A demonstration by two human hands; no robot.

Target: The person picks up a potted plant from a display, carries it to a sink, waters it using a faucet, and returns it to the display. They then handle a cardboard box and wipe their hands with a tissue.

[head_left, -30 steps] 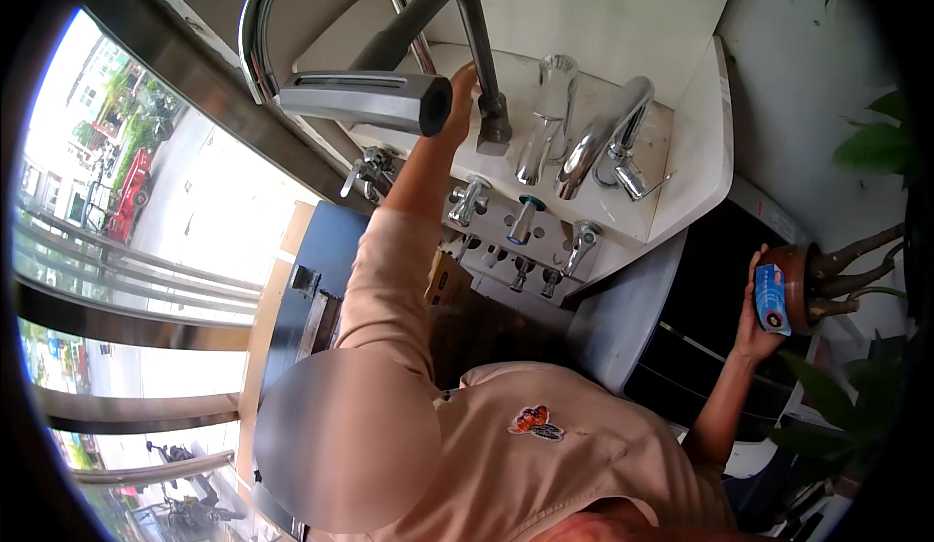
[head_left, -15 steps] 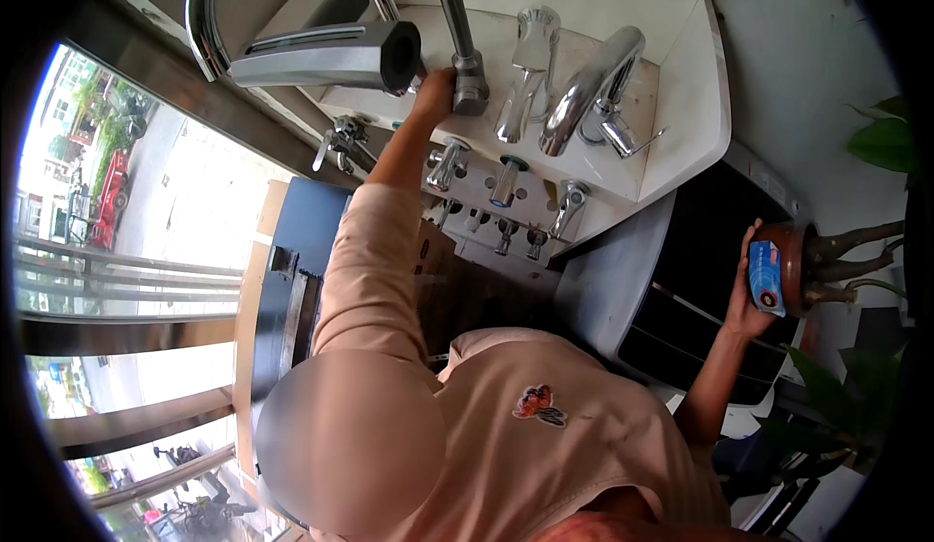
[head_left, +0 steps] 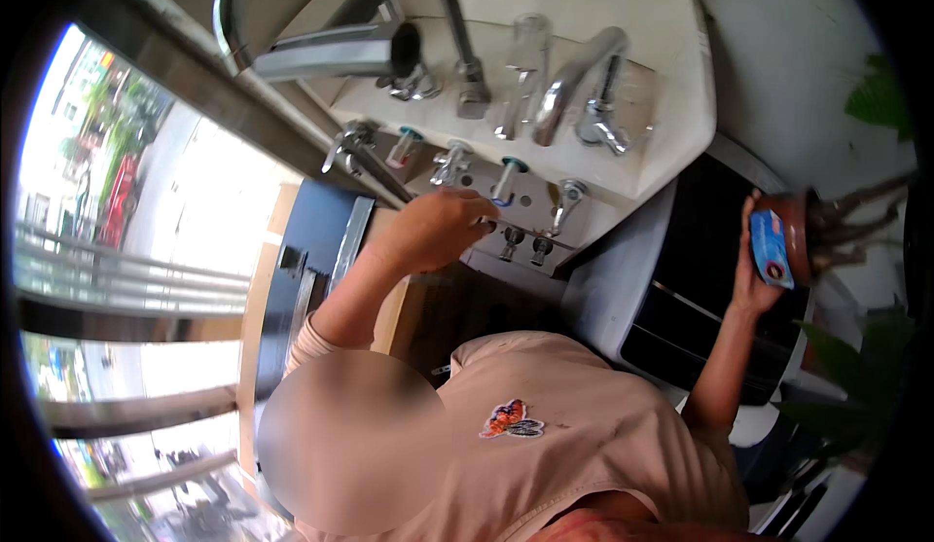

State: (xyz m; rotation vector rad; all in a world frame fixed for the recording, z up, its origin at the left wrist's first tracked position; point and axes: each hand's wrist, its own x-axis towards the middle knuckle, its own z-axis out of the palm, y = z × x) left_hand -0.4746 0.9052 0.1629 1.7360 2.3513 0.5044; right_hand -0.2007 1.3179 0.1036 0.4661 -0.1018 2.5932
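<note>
My left hand (head_left: 433,233) hangs in front of a lower row of chrome taps, fingers stretched rightward, slightly blurred, with nothing visible in them. Closest to it are a cross-handled chrome tap (head_left: 449,164) and a short tap with a green collar (head_left: 506,180). On the upper white ledge stand a tall grey pull-out faucet (head_left: 331,54), a chrome tap (head_left: 413,83) and a curved chrome faucet (head_left: 574,80). Far to the right, my right hand (head_left: 757,287) is closed on a blue packet (head_left: 771,248), close beside a brown plant pot (head_left: 800,231); some fingers are hidden.
A black-fronted cabinet (head_left: 681,260) stands between the white ledge (head_left: 671,143) and the pot. Green leaves (head_left: 842,377) crowd the right side. Metal bars (head_left: 146,417) and a bright street lie to the left. A brown carton (head_left: 394,313) is below my left hand.
My left hand has come away from the chrome tap beside the tall faucet and moved down to the lower tap row. My right hand keeps the blue packet. The view has shifted slightly.
</note>
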